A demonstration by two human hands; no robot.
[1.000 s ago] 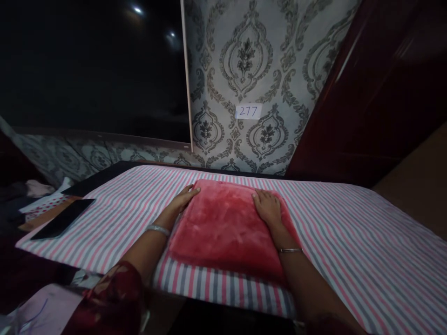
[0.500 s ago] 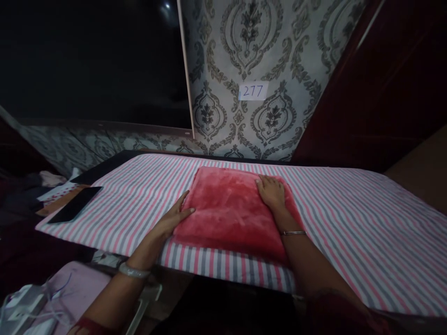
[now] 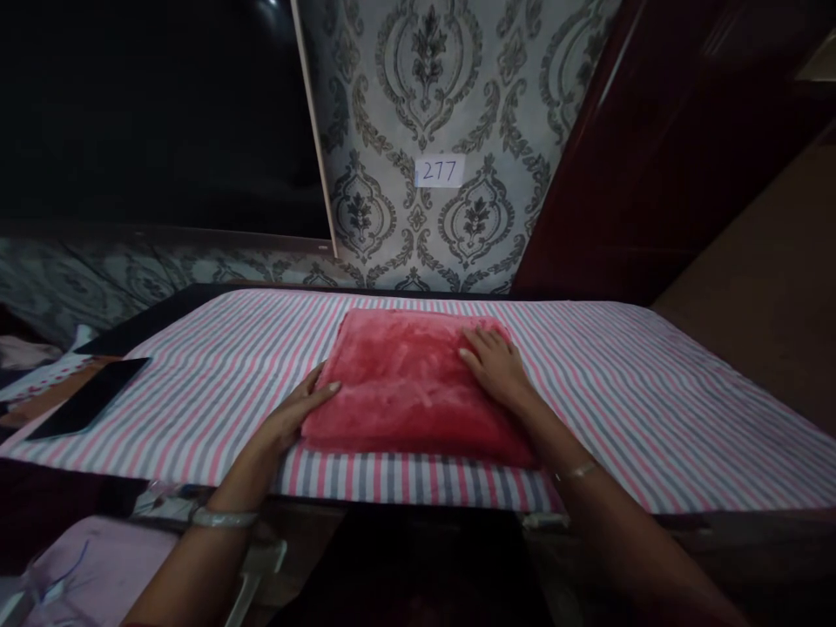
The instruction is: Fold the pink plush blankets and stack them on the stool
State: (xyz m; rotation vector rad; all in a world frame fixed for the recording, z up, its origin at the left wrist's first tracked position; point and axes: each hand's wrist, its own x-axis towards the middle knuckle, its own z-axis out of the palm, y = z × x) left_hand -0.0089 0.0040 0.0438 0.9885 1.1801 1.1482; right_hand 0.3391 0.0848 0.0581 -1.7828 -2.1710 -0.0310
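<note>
A folded red plush blanket (image 3: 405, 383) lies as a flat, roughly square bundle on a striped cloth (image 3: 614, 374) that covers the table. Along its left edge rests my left hand (image 3: 304, 401), with the thumb on top and the fingers extended beside the edge. My right hand (image 3: 495, 361) lies flat on the upper right part of the bundle, fingers stretched and somewhat spread. Neither hand grips the fabric.
At the table's left end lies a dark flat tablet or phone (image 3: 91, 399), near a brown and white item (image 3: 52, 387). A large dark screen (image 3: 157, 122) and a paper marked 277 (image 3: 440, 171) are at the back. A pink stool-like surface (image 3: 104, 570) stands lower left.
My view has shifted to the right, so the scene sits further left. The blanket's edges look a little straighter. Both hands stay on its sides, the right one slightly nearer its right edge.
</note>
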